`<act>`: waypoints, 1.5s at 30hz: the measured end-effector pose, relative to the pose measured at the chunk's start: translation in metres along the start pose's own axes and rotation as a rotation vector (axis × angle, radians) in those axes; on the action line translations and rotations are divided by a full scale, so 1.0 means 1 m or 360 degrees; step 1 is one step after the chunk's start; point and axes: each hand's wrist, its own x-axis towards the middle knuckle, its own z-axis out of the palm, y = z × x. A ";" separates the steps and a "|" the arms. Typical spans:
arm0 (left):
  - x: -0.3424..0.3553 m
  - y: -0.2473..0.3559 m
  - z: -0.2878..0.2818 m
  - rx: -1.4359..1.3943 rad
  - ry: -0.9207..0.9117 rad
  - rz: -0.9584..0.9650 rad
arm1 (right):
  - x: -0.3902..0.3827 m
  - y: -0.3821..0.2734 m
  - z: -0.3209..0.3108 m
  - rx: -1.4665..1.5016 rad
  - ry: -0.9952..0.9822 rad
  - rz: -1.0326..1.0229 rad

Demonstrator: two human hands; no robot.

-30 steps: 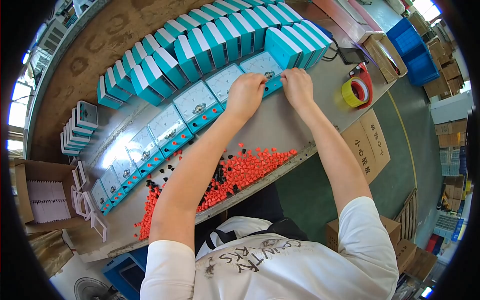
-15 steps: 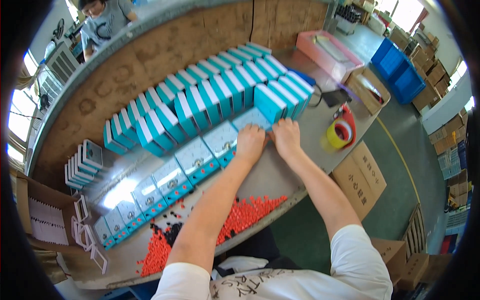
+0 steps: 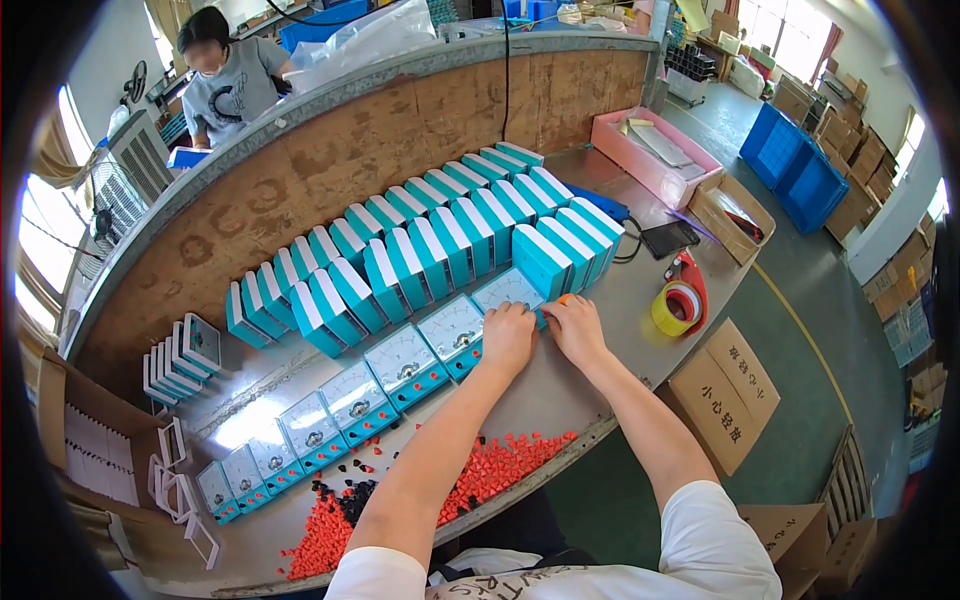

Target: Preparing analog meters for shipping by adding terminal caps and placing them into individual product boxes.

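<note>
A slanting row of teal analog meters (image 3: 401,355) with clear dial faces lies on the workbench. At its right end, both my hands are close together at the front of the last meter (image 3: 508,290). My left hand (image 3: 510,338) has its fingers curled in against that meter's front edge; whatever they hold is hidden. My right hand (image 3: 577,328) is closed in a pinch beside the meter's corner, with a small orange-red cap (image 3: 566,298) showing at its fingertips. Below my forearms are loose red caps (image 3: 510,465) and some black caps (image 3: 355,500).
Upright teal-and-white boxed units (image 3: 430,250) stand in rows behind the meters. Yellow tape (image 3: 675,308), a phone (image 3: 670,238), a pink bin (image 3: 655,155) and a small carton (image 3: 735,215) lie right. White frames (image 3: 175,490) lie left. Another person (image 3: 230,90) is beyond the partition.
The view has tilted up, showing more beyond the partition. Both hands stay at the same end meter, with their fingers slightly shifted.
</note>
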 end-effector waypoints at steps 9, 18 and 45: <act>0.003 0.004 -0.003 -0.0181 -0.0210 -0.0267 | 0.000 0.002 0.005 0.0027 -0.0034 0.0082; -0.003 -0.071 -0.038 0.0133 -0.0544 -0.0092 | -0.022 -0.055 0.017 0.1671 0.0169 0.1176; -0.006 -0.069 -0.034 0.0039 -0.0444 -0.0136 | -0.033 -0.149 0.023 0.2091 -0.0010 0.1303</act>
